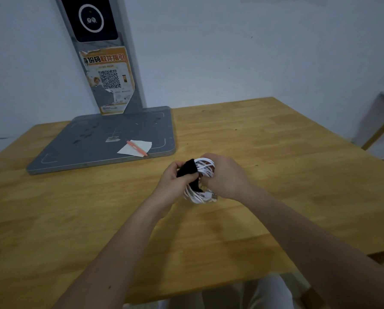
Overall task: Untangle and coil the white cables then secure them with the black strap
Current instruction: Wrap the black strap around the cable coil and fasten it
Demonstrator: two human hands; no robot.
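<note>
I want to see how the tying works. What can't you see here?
Head view only:
- Where the black strap closes: hidden by the left hand.
- Part of the white cables: covered by the right hand.
- Poster small print: too small.

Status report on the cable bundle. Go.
Left hand on strap, right hand gripping coiled cables. Strap partly wrapped, held above table. Nothing in the way.

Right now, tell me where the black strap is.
In the head view, the black strap sits mid-table, pinched by the left hand against the white cables that the right hand grips.
</note>
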